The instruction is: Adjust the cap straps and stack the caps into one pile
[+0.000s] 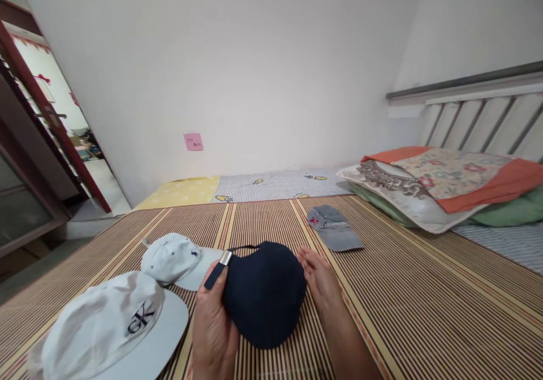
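Note:
A navy-blue baseball cap [267,295] is held up above the striped mat, its back strap with a metal buckle [226,257] toward the left. My left hand [214,320] is closed on the cap's left edge, the thumb by the buckle and the strap's loose end. On the other side, my right hand [318,275] has its fingers stretched out along the cap's right edge; whether they touch it I cannot tell. Left of my hands lie a white cap with dark letters [110,323] and a smaller pale cap [176,258]. Farther off on the right is a grey cap [335,228].
The striped mat [407,301] covers the bed, with patterned sheet [280,185] showing at the wall. Stacked pillows [466,182] lie at the right, before a slatted headboard [487,120]. A pink note [193,142] sticks to the wall. A doorway stands at the far left.

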Demonstrator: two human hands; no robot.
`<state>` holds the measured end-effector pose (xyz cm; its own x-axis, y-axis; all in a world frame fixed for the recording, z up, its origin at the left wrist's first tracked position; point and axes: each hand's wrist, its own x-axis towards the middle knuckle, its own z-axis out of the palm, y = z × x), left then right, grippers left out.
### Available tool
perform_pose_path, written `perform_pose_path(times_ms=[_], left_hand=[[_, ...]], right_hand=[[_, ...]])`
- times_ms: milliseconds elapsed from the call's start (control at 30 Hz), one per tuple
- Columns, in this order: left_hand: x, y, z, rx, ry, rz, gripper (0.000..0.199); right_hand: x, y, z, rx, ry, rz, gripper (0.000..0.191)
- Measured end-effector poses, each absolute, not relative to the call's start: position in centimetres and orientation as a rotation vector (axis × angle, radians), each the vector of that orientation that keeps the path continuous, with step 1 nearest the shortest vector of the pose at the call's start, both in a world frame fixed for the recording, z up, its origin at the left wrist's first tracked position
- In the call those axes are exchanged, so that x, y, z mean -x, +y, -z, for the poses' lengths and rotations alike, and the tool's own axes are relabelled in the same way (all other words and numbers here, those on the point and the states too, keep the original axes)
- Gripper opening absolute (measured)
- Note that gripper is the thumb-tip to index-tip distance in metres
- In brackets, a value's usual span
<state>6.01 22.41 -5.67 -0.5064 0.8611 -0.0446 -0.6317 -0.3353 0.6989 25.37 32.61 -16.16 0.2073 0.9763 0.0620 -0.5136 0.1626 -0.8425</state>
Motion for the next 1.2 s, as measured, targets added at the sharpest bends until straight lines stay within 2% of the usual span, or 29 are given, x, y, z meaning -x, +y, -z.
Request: perform_pose_path(times_ms=[200,333,433,533,733,900,1000,1033,1133,1200], left_hand=[[-6.2,21.6,5.3,-0.529,0.947,-1.81,0.041],[-6.7,20.7,4.8,-0.695,1.011,-1.651,0.04],[-7.4,20.2,4.2,-0.925,1.078,-1.586,0.035],[-8.2,19.8,3.8,-1.075,1.076,-1.569,0.03],[-8.7,19.0,3.5,-0.915,0.913,-1.481,0.033],[-7.7,19.0,3.4,-0.586,0.813,-1.59,0.035],[-6.9,19.8,3.6,-0.42,0.829,-1.722,0.033],[-6.6,20.2,3.7,-0.354,0.841,-1.77,0.028],[-5.7,21.4,3.9,-0.158,0.865,-1.886,0.006],[-4.9,22.2,4.2,-0.091,0.868,-1.918,0.018]], right_hand=[[-26.3,28.3,8.3,0.703,-0.69,-1.043,0.023],[-25.4,23.3,3.3,0.725,-1.211,-0.95,0.025],[-24.6,21.0,1.4,0.709,-1.615,-0.796,0.036],[-24.0,20.6,1.1,0.72,-1.777,-0.757,0.029],[-24.7,21.4,1.4,0.856,-1.846,-0.971,0.015],[-25.7,23.9,3.4,1.007,-1.762,-0.847,0.03],[-26.0,25.8,5.2,1.045,-1.61,-0.846,0.026],[-26.1,26.3,5.7,1.033,-1.555,-0.895,0.027],[-26.3,27.0,6.7,1.004,-1.491,-1.075,0.048],[-26.3,27.1,7.0,1.013,-1.573,-1.148,0.053]])
